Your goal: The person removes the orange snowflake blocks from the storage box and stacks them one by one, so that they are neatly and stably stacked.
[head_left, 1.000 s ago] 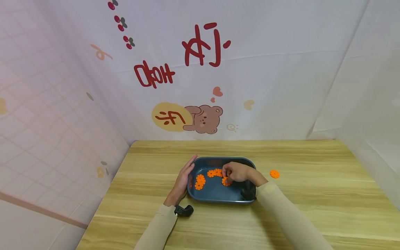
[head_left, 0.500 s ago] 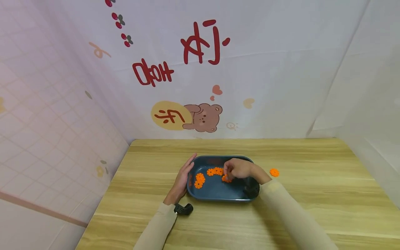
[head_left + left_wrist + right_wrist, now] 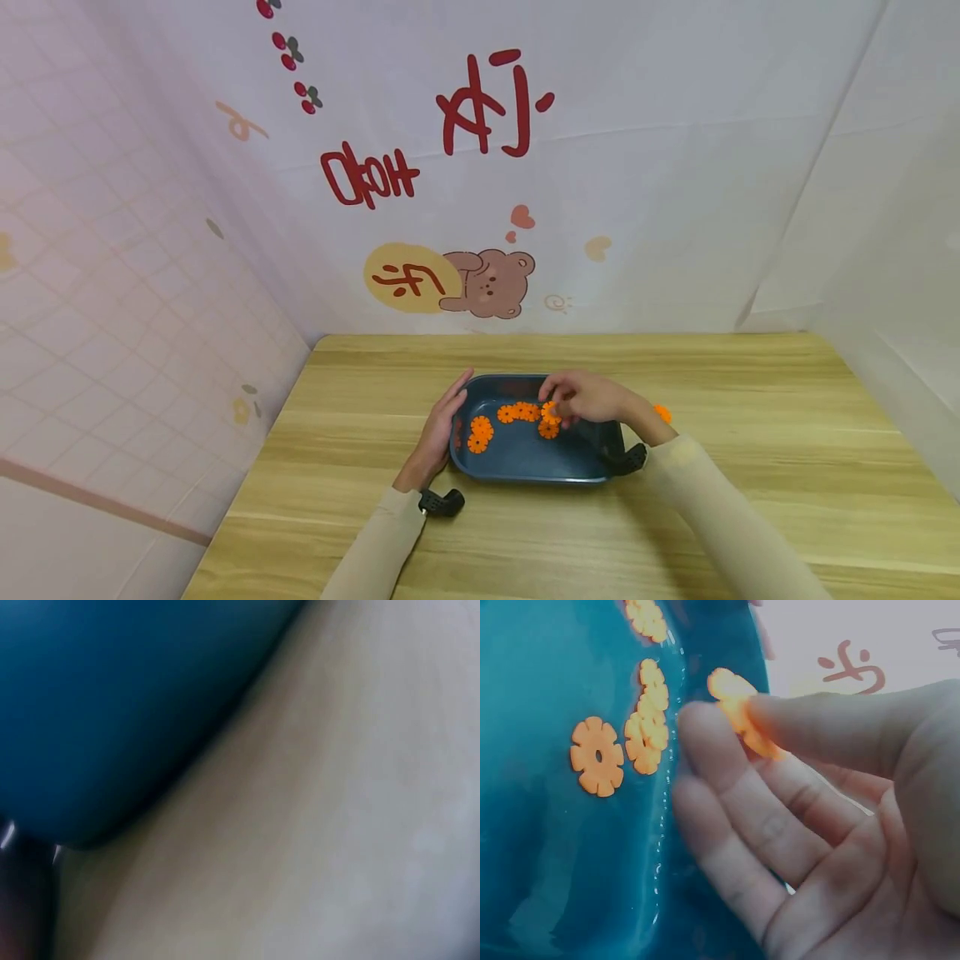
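Between thumb and fingers, my right hand (image 3: 596,398) pinches an orange notched plastic disc (image 3: 731,688) above the dark blue tray (image 3: 513,465). Under it in the head view, a flat orange disc (image 3: 548,431) lies on the tray floor. Farther left along the back, several overlapping discs (image 3: 517,412) form a row. Another cluster of discs (image 3: 480,434) sits at the tray's left end. My left hand (image 3: 435,433) rests with straight fingers along the tray's left outer wall. The left wrist view is blurred, showing the tray's blue side and the table.
One orange disc (image 3: 663,413) lies on the wooden table (image 3: 780,450) right of the tray, partly hidden by my right wrist. A printed white wall covering (image 3: 667,208) rises behind the table's far edge.
My right hand has lifted a disc from the tray floor and shifted slightly right and back, exposing the disc beneath. The left hand stays against the tray.
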`<action>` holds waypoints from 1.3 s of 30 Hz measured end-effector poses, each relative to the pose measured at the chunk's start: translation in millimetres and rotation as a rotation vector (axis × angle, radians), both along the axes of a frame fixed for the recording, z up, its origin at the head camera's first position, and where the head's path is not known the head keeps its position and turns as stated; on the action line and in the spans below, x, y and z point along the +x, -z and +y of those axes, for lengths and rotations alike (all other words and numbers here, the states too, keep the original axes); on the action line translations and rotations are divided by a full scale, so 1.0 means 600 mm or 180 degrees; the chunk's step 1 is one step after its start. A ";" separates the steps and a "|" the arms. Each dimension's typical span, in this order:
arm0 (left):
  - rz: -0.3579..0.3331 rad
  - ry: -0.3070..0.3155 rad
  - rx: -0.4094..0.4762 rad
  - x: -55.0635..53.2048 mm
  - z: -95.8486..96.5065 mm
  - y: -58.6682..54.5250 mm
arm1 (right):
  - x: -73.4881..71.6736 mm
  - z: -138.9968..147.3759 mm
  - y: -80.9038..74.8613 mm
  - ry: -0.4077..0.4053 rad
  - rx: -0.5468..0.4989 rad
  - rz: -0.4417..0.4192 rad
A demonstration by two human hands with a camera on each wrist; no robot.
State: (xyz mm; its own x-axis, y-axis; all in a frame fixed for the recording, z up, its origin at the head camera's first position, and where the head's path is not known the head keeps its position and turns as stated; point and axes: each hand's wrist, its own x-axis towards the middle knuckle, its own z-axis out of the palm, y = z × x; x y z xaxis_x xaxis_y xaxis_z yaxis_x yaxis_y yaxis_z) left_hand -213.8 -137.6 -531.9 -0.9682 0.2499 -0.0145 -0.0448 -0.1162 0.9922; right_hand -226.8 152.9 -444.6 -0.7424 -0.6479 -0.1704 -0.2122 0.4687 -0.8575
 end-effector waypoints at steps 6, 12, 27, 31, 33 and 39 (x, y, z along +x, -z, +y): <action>0.0029 -0.0004 -0.0027 0.001 0.001 -0.001 | 0.006 0.016 -0.002 0.0062 -0.0294 -0.0117; 0.0009 0.0000 -0.0032 0.000 0.000 0.001 | 0.014 0.033 -0.006 0.0102 -0.0436 -0.0080; 0.0012 0.0018 0.0004 0.002 0.001 0.001 | 0.027 0.076 -0.004 0.0451 -0.0406 0.0182; -0.0008 -0.0013 -0.0026 0.003 0.001 -0.001 | 0.031 0.085 -0.004 0.0497 -0.0420 0.0253; -0.0017 -0.0008 -0.0038 0.002 0.001 0.000 | 0.034 0.091 -0.005 0.0532 -0.0364 0.0329; -0.0021 -0.0014 -0.0063 0.002 0.001 -0.001 | 0.042 0.112 -0.004 0.0717 -0.0224 0.0632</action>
State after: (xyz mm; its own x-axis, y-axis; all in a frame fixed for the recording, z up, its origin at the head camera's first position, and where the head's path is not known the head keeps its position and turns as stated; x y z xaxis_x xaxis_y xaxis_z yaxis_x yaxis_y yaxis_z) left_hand -212.8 -136.9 -531.2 -0.9691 0.2453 -0.0258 -0.0509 -0.0969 0.9940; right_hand -201.3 220.2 -442.2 -0.8830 -0.4683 0.0318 -0.2763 0.4638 -0.8417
